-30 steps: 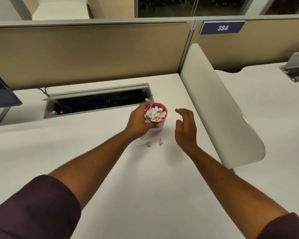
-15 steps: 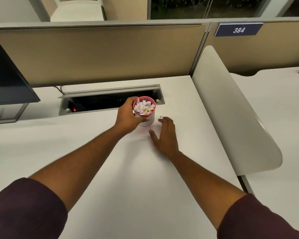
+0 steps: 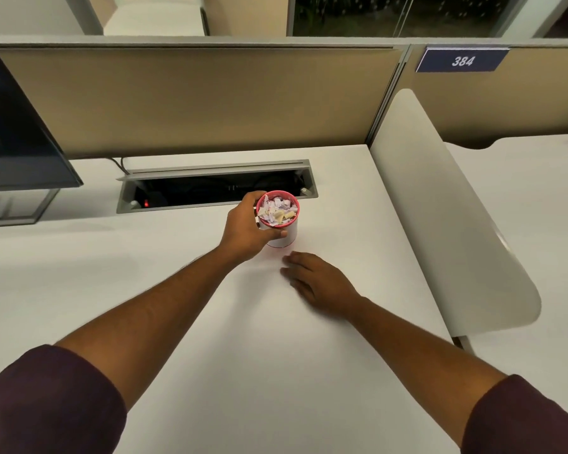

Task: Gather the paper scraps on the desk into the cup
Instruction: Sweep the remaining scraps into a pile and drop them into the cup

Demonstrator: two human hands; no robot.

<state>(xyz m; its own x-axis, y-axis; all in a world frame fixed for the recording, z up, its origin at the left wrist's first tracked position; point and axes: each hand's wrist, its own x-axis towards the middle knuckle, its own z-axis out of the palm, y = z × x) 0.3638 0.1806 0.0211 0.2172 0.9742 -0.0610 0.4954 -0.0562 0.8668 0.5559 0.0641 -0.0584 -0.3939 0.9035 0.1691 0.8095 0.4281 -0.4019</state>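
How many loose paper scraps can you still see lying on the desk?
0. Every scrap in view sits in the cup, gripped by the left hand. The right hand lies flat on the desk and could hide some.

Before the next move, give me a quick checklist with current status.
1. Left hand grips the cup: ok.
2. Cup upright on the desk: ok.
3. Room left in the cup: not ok, paper scraps reach the red rim.
4. Right hand flat on the desk just in front of the cup: ok.
5. Scraps under the right hand: cannot tell.
6. Loose scraps elsewhere on the desk: none visible, ok.
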